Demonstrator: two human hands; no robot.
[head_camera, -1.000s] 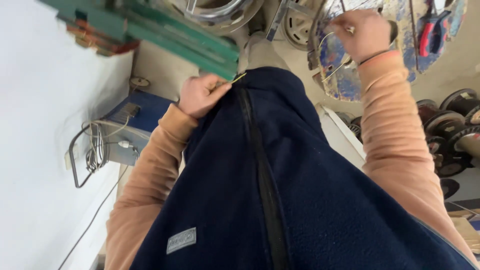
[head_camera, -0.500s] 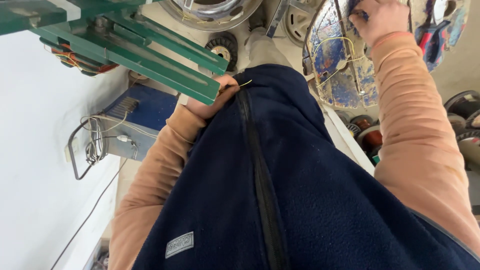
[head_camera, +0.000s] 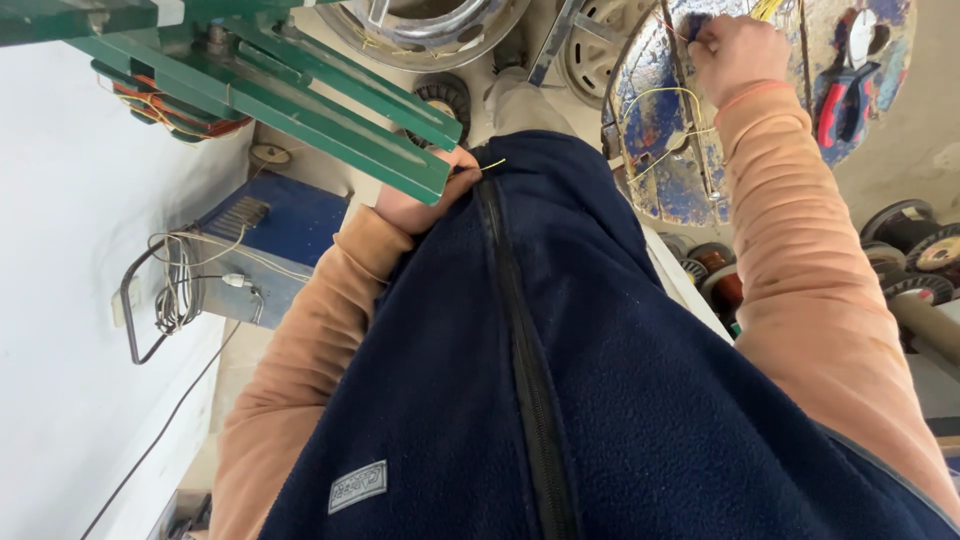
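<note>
My left hand sits at the collar of my navy fleece vest, partly hidden under a green metal frame. Its fingers pinch the end of a thin yellow wire. My right hand is raised to the top of a round, blue-painted metal disc. It is closed in a fist on thin yellow wires that run down across the disc. Both arms wear peach sleeves.
A blue box with a coiled cable and metal handle stands at the left by a white wall. Red and blue pliers hang at the upper right. Several wire spools sit at the right, with a shiny metal ring above.
My right hand has moved up along the blue disc to its top edge. The green frame now covers more of my left hand, which stays at the collar.
</note>
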